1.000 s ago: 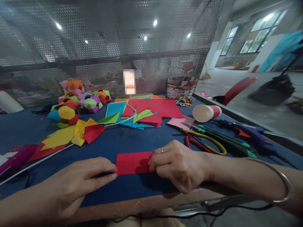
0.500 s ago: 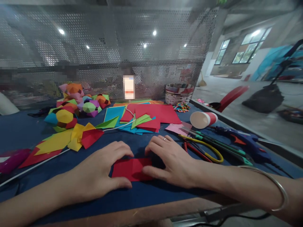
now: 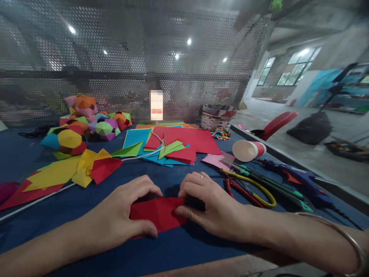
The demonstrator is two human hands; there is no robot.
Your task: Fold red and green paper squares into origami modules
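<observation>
A folded strip of red paper (image 3: 161, 215) with a crease near its middle lies between my hands at the front of the blue tabletop. My left hand (image 3: 135, 207) grips its left end, thumb across the lower edge and fingers behind. At the other end, my right hand (image 3: 204, 200) pinches the paper between thumb and curled fingers; a ring is on one finger. The strip looks slightly raised and tilted, and its back is hidden. Beyond the hands lies a stack of coloured paper sheets (image 3: 201, 138) in red, blue, green and orange.
On the left are folded paper balls (image 3: 69, 140) and yellow and red paper pieces (image 3: 83, 169). A paper cup (image 3: 245, 151) lies on its side at right, near yellow-and-red-handled pliers (image 3: 266, 199), a green cutter (image 3: 276, 186) and a glue gun (image 3: 302, 181). A woven basket (image 3: 217, 116) stands behind.
The red paper has gone from lying nearly flat to slightly lifted and bent at its crease. Both hands have closed more on its ends, and the view has shifted a little.
</observation>
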